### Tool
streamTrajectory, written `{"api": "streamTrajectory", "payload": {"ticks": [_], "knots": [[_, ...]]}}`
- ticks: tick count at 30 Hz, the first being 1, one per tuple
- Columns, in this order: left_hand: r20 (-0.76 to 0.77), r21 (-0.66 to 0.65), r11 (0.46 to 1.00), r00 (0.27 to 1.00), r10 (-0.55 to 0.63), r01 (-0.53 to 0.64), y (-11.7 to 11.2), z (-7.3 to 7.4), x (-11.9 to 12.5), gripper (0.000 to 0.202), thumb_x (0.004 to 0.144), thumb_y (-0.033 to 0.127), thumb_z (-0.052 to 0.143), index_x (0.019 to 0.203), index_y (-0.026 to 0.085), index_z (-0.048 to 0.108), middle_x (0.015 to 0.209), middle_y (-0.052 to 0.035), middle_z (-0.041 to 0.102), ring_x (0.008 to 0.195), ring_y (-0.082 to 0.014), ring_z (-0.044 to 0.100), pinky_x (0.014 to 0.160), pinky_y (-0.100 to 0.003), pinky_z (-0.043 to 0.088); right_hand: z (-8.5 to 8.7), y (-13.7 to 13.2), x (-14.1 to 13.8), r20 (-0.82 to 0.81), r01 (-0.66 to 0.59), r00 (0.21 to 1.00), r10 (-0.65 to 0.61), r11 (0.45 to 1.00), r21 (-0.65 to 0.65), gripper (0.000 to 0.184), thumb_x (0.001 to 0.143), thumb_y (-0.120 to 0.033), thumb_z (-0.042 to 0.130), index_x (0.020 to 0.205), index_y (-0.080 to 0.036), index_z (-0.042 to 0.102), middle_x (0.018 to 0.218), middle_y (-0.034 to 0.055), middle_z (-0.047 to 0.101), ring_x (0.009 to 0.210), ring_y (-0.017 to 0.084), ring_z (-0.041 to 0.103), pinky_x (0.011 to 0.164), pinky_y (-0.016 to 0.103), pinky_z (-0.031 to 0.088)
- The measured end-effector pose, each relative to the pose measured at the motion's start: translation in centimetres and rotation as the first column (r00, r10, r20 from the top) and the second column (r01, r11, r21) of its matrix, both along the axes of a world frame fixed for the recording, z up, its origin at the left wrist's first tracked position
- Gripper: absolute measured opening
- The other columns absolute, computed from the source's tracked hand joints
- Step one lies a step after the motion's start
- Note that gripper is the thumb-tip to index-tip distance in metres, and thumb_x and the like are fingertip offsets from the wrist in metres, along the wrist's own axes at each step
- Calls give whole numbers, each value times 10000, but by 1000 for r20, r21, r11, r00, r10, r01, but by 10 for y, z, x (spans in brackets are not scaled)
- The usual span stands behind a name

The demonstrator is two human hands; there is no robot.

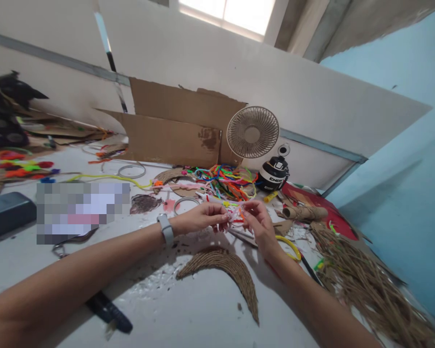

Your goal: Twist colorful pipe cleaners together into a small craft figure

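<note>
My left hand (pixel 214 216) and my right hand (pixel 260 221) meet above the white table, fingertips pinched. Between them is a thin pale pink strand (pixel 235 210), closed in the fingers of both hands. Bits of orange and red show at the right fingertips; whether they belong to the strand or lie behind it I cannot tell. Just beyond the hands lies a tangled heap of coloured strings (pixel 224 180). Nearer to me, below the hands, a brown crescent wrapped in cord (pixel 223 261) rests flat on the table.
A fan (pixel 253 133) on a black base (pixel 273 175) stands behind the strings, beside cardboard (pixel 174 140). Brown cord (pixel 369 290) and a cardboard tube (pixel 304 213) lie right. Metal rings (pixel 131 171), a phone-like blurred object (pixel 83 212) and a dark case (pixel 9 216) lie left.
</note>
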State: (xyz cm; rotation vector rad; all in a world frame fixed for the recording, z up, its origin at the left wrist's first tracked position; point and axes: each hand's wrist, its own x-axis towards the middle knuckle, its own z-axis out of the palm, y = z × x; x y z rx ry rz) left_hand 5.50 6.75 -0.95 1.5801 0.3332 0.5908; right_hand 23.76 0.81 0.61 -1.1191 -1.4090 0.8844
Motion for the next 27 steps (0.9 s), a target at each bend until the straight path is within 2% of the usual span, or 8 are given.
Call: {"api": "streamTrajectory", "payload": {"ticks": [3, 6, 8, 10, 13, 18, 23, 27], "knots": [[-10, 17, 1000, 1000, -4, 5, 4, -1, -3, 330, 793, 437, 550, 760, 109, 548, 635, 11, 570, 553, -65, 508, 532, -181, 403, 11, -5, -1, 70, -210, 973, 218, 972, -107, 457, 739, -223, 565, 1180, -255, 447, 902, 15, 579, 590, 90, 511, 532, 221, 442], [-32, 35, 999, 999, 3, -2, 5, -1, -4, 347, 791, 450, 544, 744, 106, 547, 595, 17, 561, 505, -60, 497, 495, -177, 394, 13, -5, -3, 72, -326, 933, 353, 913, -248, 455, 716, -228, 592, 1154, -251, 470, 991, 29, 575, 514, 61, 510, 485, 220, 449], [-50, 41, 999, 999, 10, -8, 6, -2, -4, 363, 789, 467, 536, 733, 109, 538, 563, 22, 554, 465, -57, 484, 462, -174, 384, 12, -4, -3, 51, -335, 930, 365, 895, -294, 330, 714, -245, 603, 1033, -220, 522, 991, 26, 573, 486, 50, 522, 445, 201, 431], [-61, 47, 999, 998, 20, -17, 7, -2, -4, 373, 786, 483, 528, 725, 115, 524, 538, 28, 547, 438, -56, 476, 440, -171, 375, 11, -3, -3, 31, -340, 928, 371, 879, -333, 242, 722, -266, 604, 941, -194, 532, 879, 7, 591, 461, 54, 537, 424, 189, 416], [-57, 66, 997, 998, 34, -30, 8, -4, -3, 372, 787, 489, 523, 731, 121, 514, 529, 35, 539, 431, -53, 470, 430, -164, 367, 9, -2, -2, -20, -330, 937, 349, 863, -382, 221, 731, -301, 612, 890, -184, 512, 733, -26, 589, 453, 68, 556, 437, 189, 433], [-57, 116, 993, 998, 33, -26, 9, -4, -4, 375, 793, 489, 514, 747, 117, 522, 535, 39, 516, 433, -49, 450, 423, -160, 356, 3, -1, 0, -116, -384, 921, 373, 810, -443, 234, 766, -352, 599, 867, -191, 462, 642, -34, 592, 468, 108, 604, 417, 185, 439], [-75, 149, 989, 997, 25, -14, 9, -1, -6, 362, 806, 473, 504, 745, 116, 512, 529, 38, 510, 434, -50, 446, 428, -163, 356, -3, 2, 4, -193, -453, 891, 411, 780, -431, 217, 782, -337, 598, 897, -186, 494, 827, 7, 610, 530, 99, 611, 484, 218, 483], [-61, 157, 987, 997, 44, -34, 11, -1, -7, 340, 806, 454, 516, 741, 120, 505, 533, 38, 508, 452, -52, 452, 443, -163, 354, -4, 5, 5, -185, -453, 891, 414, 811, -371, 225, 772, -335, 624, 911, -175, 549, 779, -9, 595, 549, 62, 563, 554, 202, 469]]}}
